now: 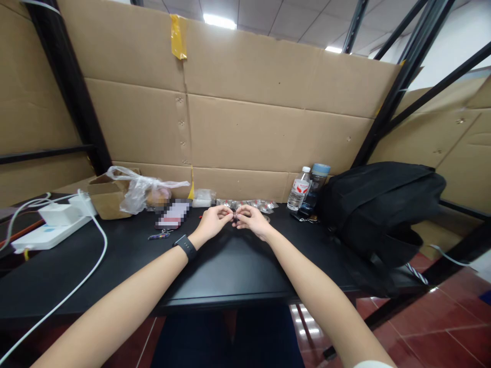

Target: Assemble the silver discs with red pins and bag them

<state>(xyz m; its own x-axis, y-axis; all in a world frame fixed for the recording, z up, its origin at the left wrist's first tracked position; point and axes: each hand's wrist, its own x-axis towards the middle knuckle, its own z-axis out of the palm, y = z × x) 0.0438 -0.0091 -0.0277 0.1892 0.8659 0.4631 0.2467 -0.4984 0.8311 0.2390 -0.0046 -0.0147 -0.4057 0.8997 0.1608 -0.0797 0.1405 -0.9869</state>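
Observation:
My left hand (213,221) and my right hand (250,220) meet above the middle of the black table (238,271). Each hand pinches with thumb and fingers at a small dark thing (235,216) between the fingertips, too small to name. A black watch (185,247) is on my left wrist. Just behind my hands lie several small clear plastic packets (267,206) in a row, with bits of red showing. My fingers partly hide them.
A cardboard box (105,197), a plastic bag (140,191) and a blurred phone-like item (174,214) stand left. A white power strip (51,232) trails cables. Right are a water bottle (298,190), a blue-lidded bottle (316,181) and a black backpack (379,204). Cardboard (268,133) walls the back.

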